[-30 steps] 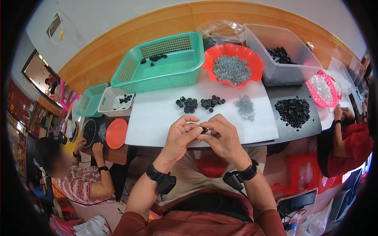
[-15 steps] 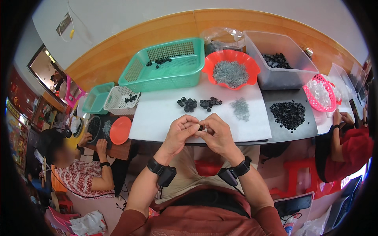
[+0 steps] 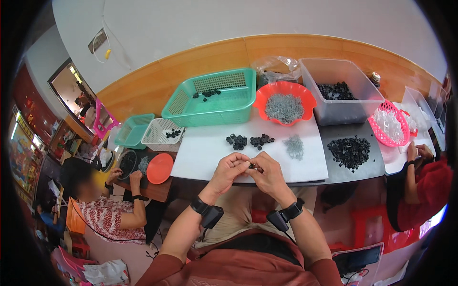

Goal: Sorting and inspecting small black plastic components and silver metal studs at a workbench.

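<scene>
- Left hand [image 3: 231, 168]: thumb and forefinger brought narrow together, tips closed on one side of a small dark piece [image 3: 252, 166].
- Right hand [image 3: 268, 174]: fingers curled, tips meeting the piece from the other side. Piece mostly covered by fingertips; its exact form, and whether it is one part or two, cannot be told.
- Piece position: between both sets of fingertips, held just above the near edge of the white flat sheet [image 3: 205, 167].
- Beyond the hands, on the sheet: a cluster of larger black knob-like parts [image 3: 237, 141], a cluster of smaller black parts [image 3: 262, 140] just right of it, then a loose heap of thin grey metal pieces [image 3: 294, 147].
- Farther back: green perforated plastic basket [image 3: 210, 117] and red scalloped plastic bowl [image 3: 307, 98]. Right of the sheet: spread pile of small black pieces [image 3: 350, 152] on the dark tabletop [image 3: 334, 176].
- Risk 1: piece drops into the lap or onto the floor. Likely cause: a slipping pinch, the hands being so near the table edge.
- Risk 2: the two black clusters mix. Likely cause: a knuckle brushing the narrow gap between them.
- Risk 3: several metal pieces lifted together. Likely cause: tangling; they lie crossed over one another.
- Risk 4: misalignment between the fingers. Likely cause: fingertips hiding the piece.
</scene>
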